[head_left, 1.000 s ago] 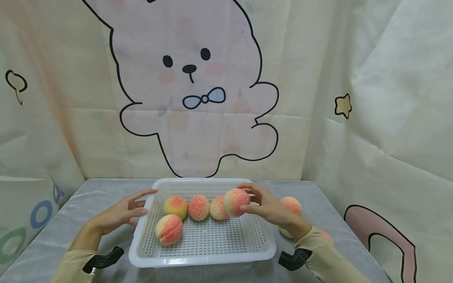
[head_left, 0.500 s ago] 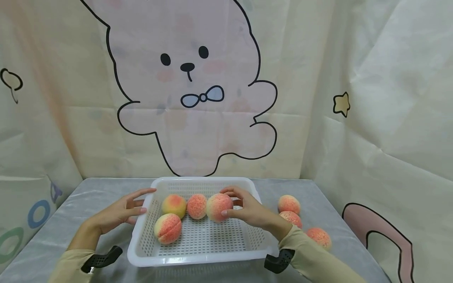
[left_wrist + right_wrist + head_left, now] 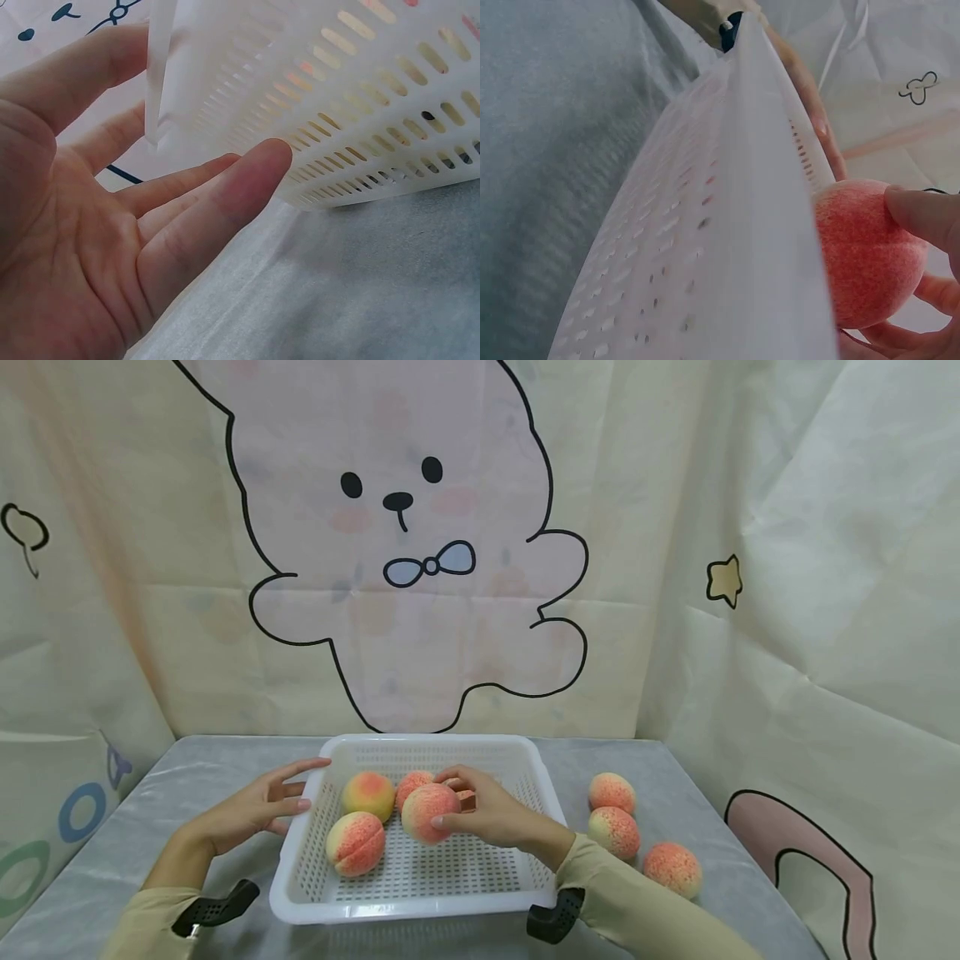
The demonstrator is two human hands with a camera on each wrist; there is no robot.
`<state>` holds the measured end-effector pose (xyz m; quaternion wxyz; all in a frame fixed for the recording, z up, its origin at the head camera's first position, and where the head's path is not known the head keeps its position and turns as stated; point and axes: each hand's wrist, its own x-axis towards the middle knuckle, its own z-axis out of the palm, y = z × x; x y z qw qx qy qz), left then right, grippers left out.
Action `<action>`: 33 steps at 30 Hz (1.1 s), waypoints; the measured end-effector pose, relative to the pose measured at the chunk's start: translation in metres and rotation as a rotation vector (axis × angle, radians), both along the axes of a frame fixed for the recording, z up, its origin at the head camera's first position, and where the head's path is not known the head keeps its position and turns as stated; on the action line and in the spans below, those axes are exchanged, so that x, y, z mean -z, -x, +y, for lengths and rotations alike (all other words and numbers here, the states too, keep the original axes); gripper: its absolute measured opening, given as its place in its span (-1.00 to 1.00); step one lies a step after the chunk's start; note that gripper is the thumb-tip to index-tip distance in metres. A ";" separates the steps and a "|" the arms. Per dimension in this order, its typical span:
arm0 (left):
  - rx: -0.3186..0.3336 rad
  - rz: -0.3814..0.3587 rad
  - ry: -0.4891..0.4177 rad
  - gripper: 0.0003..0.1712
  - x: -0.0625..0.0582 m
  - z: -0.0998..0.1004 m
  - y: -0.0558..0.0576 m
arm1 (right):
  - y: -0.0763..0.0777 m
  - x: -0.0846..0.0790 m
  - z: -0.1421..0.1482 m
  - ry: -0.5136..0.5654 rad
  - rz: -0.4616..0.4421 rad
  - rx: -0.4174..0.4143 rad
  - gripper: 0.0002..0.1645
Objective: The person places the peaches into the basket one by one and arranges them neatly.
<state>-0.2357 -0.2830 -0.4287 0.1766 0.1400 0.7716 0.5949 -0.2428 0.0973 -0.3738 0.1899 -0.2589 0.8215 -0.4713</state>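
Note:
My right hand [image 3: 487, 810] holds a pink peach [image 3: 428, 814] between thumb and fingers, over the white perforated basket [image 3: 420, 910]. The right wrist view shows the same peach [image 3: 866, 251] just past the basket's rim. Inside the basket lie a yellow peach [image 3: 369, 796], a creased peach [image 3: 356, 844] in front of it, and a speckled peach [image 3: 412, 783] partly behind the held one. Another peach there is mostly hidden by my right hand. At the basket's left side, my left hand [image 3: 255, 810] touches the rim with fairly straight, spread fingers, also seen from the left hand [image 3: 97, 217] close up.
On the grey tablecloth [image 3: 225, 768] right of the basket lie three more peaches: a rear one [image 3: 612, 792], a middle one [image 3: 614, 832] and a front one [image 3: 672, 869]. Behind the table hangs a curtain [image 3: 615, 677] with a cartoon bear.
My right hand has carried the held peach leftward and slightly nearer across the basket. The peaches on the right have come into fuller view. My left hand stays at the rim.

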 end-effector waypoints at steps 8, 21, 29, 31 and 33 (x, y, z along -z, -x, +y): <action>-0.003 0.004 0.008 -0.14 0.000 0.000 -0.001 | -0.003 0.003 -0.014 -0.064 0.033 0.020 -0.42; 0.000 0.010 0.018 -0.14 -0.001 -0.001 0.001 | -0.004 0.012 -0.023 -0.228 0.108 0.001 -0.49; 0.006 0.014 0.003 -0.16 0.000 -0.001 0.000 | -0.005 0.013 -0.034 -0.323 0.136 -0.010 -0.51; 0.008 0.016 0.001 -0.16 0.000 -0.001 0.000 | -0.005 0.013 -0.036 -0.330 0.131 -0.005 -0.50; 0.006 0.019 0.000 -0.16 0.000 -0.002 0.000 | -0.006 0.013 -0.038 -0.340 0.134 0.000 -0.50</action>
